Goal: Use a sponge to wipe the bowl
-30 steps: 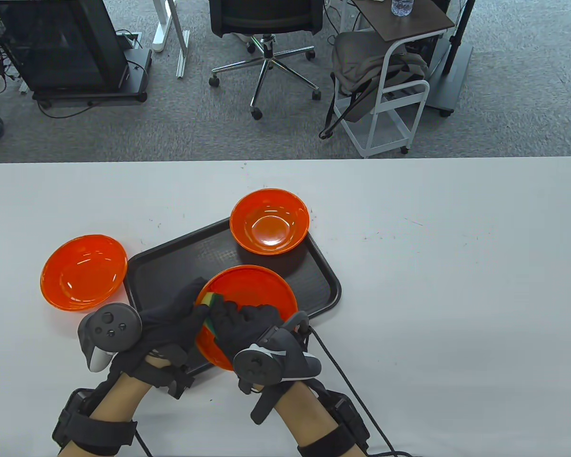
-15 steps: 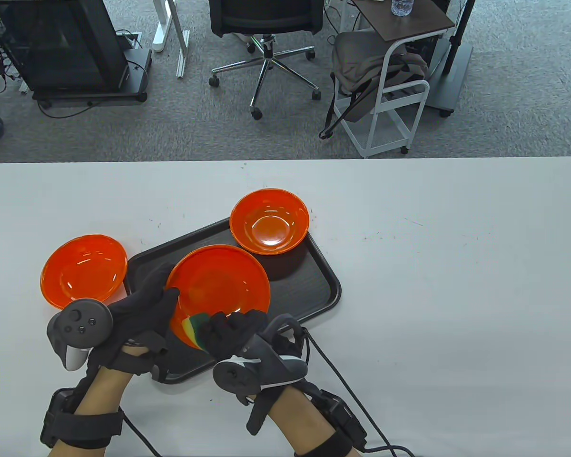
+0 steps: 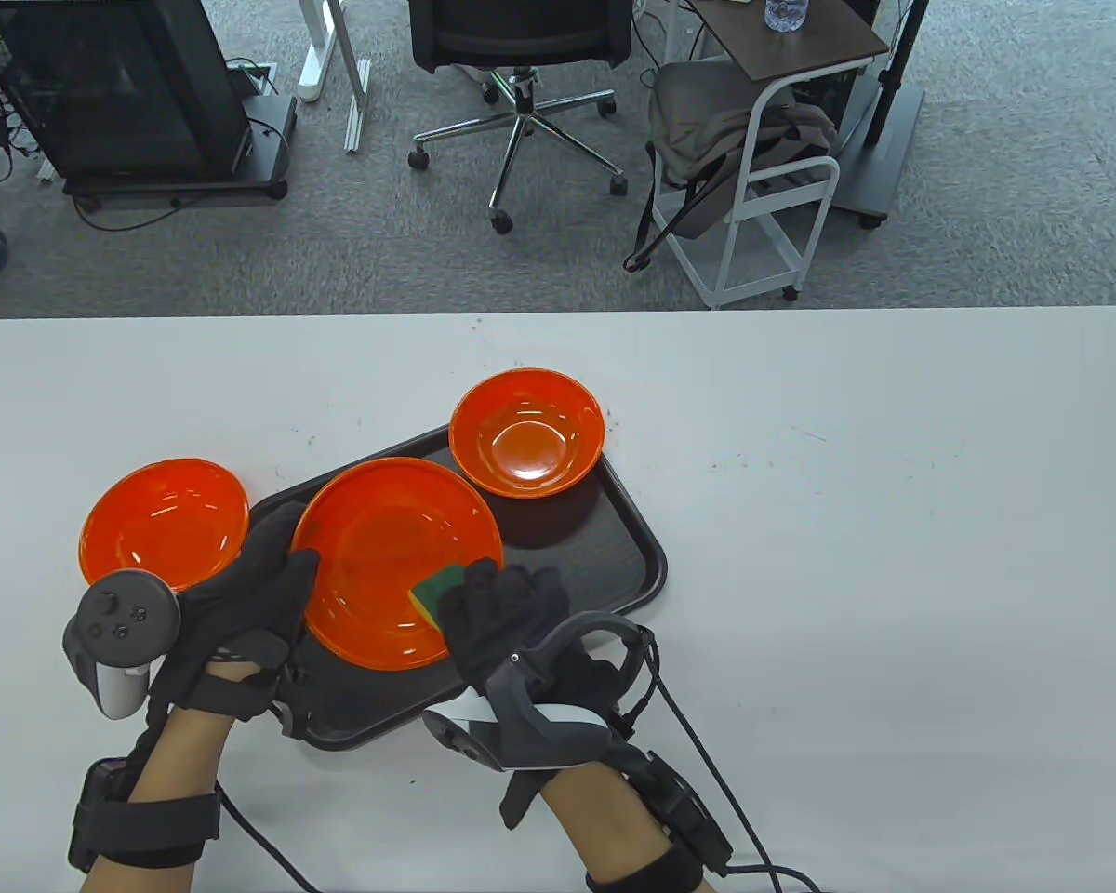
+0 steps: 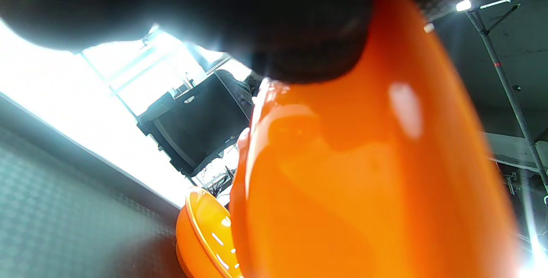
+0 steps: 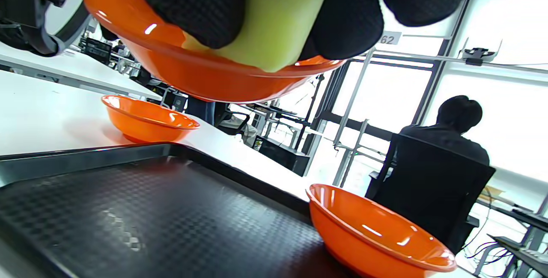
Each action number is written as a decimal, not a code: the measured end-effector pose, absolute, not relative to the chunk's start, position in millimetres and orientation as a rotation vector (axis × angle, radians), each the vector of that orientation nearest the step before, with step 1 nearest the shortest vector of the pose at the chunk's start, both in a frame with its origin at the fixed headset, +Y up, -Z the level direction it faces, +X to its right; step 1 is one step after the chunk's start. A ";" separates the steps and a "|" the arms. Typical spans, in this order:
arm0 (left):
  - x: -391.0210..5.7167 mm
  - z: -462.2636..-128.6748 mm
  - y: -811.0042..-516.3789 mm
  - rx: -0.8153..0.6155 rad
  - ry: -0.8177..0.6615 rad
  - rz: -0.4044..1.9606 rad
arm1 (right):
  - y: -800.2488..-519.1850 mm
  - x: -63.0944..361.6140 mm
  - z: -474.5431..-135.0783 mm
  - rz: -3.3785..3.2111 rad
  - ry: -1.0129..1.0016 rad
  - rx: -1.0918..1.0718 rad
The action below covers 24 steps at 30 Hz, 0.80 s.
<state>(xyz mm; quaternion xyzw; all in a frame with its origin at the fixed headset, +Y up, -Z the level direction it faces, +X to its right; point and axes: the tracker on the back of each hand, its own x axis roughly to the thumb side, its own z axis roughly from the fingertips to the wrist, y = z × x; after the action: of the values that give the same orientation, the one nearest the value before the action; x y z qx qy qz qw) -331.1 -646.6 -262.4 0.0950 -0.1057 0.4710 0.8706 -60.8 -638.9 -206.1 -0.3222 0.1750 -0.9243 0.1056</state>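
the bowl (image 3: 386, 558) being wiped is held up over the black tray (image 3: 614, 549), tilted, its underside clear of the tray floor in the right wrist view. looks like thin glossy plastic: probably light, stiff, and slick, so a pinch on the rim is the sensible hold and a flat palm would likely slide. the left hand (image 3: 242, 595) grips it at the left rim, glove wrapped over the edge; the left wrist view shows a dark glove pad pressed on the orange wall. the sponge (image 3: 435, 588) is soft foam, yellow body with a green scrub face, and sits on the bowl's near-right rim. the right hand (image 3: 511, 619) is closed around it, fingers (image 5: 346, 21) clamped on both sides of the yellow foam. it should compress easily, so moderate pressure is likely enough; too much push on one rim could lever the bowl out of the left hand's grip. a second orange bowl (image 3: 527, 445) rests on the tray's far corner, and a third (image 3: 163, 530) sits on the white bench (image 3: 893, 558) just left of the tray.
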 end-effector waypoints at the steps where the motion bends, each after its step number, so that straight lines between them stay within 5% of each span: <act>1: -331.1 -262.7 -647.1 0.193 -0.219 0.994 | -638.8 -58.6 -207.1 -2.729 0.537 -0.932; 24: -357.9 -268.9 -657.7 0.141 -0.136 1.348 | -627.7 8.7 -216.9 -3.214 1.113 -0.815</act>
<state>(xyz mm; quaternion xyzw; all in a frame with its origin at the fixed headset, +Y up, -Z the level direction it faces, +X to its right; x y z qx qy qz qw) -357.9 -657.7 -268.9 0.0650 -0.0628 0.6232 0.7768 8.7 -627.7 -216.9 -0.2293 0.3133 -0.9044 -0.1768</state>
